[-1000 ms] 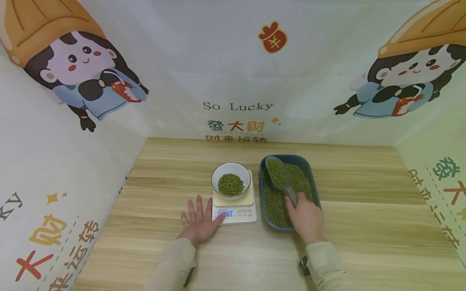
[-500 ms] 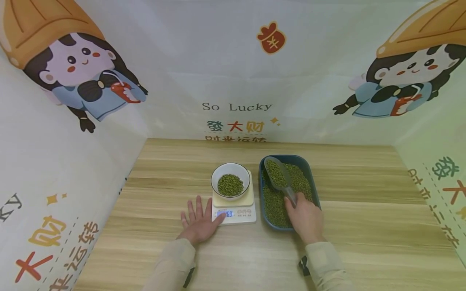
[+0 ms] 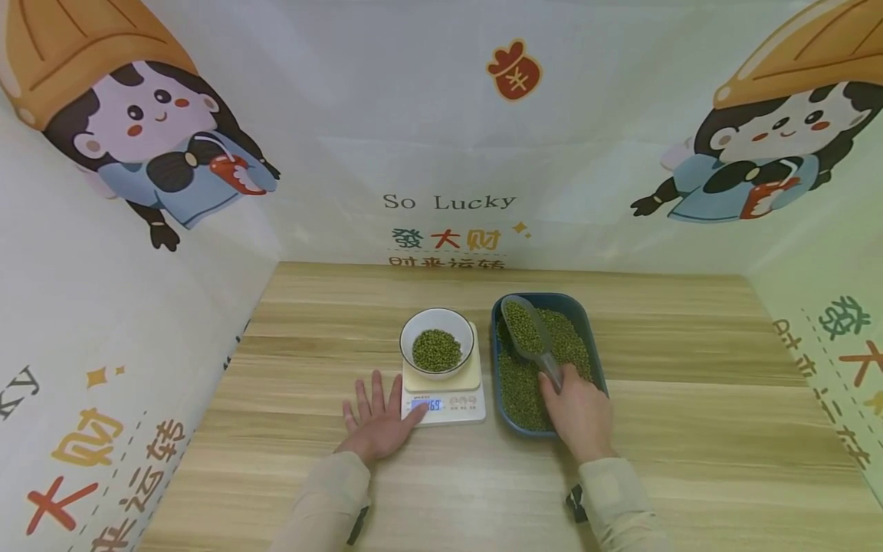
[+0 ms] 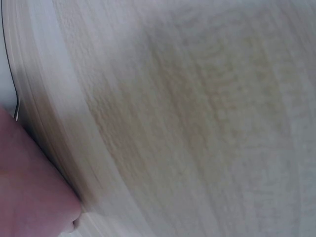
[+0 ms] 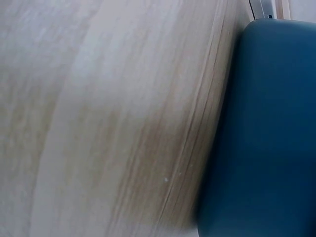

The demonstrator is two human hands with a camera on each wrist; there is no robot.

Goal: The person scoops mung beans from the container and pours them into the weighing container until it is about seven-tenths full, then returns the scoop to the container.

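Observation:
My left hand (image 3: 379, 425) lies on the table with its fingers spread, its thumb touching the lower left of a white kitchen scale (image 3: 455, 416). On the scale stands a white bowl (image 3: 417, 331) with a dark rim, partly filled with mung beans (image 3: 438, 350). The lit display ends in 69; the thumb is close to it. My right hand (image 3: 582, 414) grips the handle of a grey translucent scoop (image 3: 549, 368) heaped with mung beans. The scoop rests over a blue tray (image 3: 496, 372) of the same beans. Part of the left hand (image 4: 29, 187) shows in the left wrist view.
Wood-grain table (image 3: 690, 399) extends on both sides of the scale and tray. Printed white sheets (image 3: 331, 153) enclose the back, left and right. In the right wrist view the tray's outer wall (image 5: 266, 128) fills the right side; hand and scoop are out of that view.

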